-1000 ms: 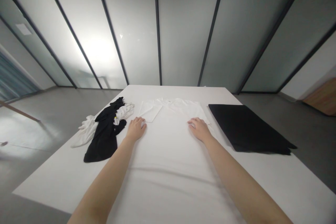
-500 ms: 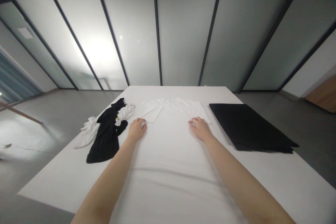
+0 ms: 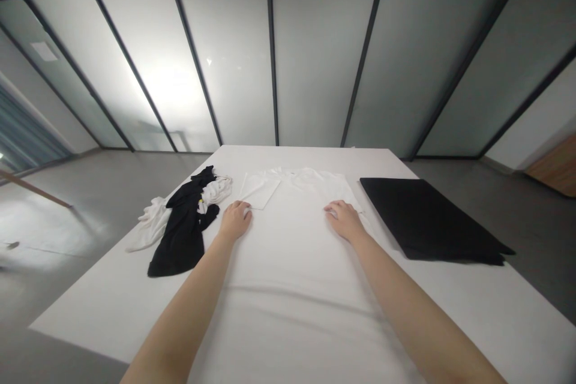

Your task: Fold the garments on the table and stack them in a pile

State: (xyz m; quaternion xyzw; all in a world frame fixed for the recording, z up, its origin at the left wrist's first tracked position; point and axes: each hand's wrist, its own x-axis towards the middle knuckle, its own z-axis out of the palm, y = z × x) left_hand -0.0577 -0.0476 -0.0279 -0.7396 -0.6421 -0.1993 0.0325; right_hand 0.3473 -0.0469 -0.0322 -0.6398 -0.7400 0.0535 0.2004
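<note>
A white T-shirt [image 3: 292, 252] lies spread out on the white table, its neckline at the far end and its hem toward me. Its left sleeve [image 3: 261, 192] is folded inward over the body. Beside that folded sleeve, my left hand [image 3: 236, 219] rests at the shirt's left edge, fingers curled in toward the thumb on the cloth. My right hand [image 3: 344, 219] lies on the right part of the shirt below the other sleeve, its fingers likewise bent and close to the thumb. What fabric sits between the fingertips is hard to see. Faint creases cross the lower shirt.
On the left of the white table [image 3: 85, 312] lie a crumpled black garment [image 3: 180, 240], a bunched white cloth [image 3: 216, 189] and another white garment [image 3: 150, 225]. Flat black folded fabric [image 3: 427, 219] lies on the right, overlapping the table edge. Frosted glass panels [image 3: 315, 48] stand behind.
The view has shifted very slightly. Both hands keep their places on the T-shirt, and the garments lie as before.
</note>
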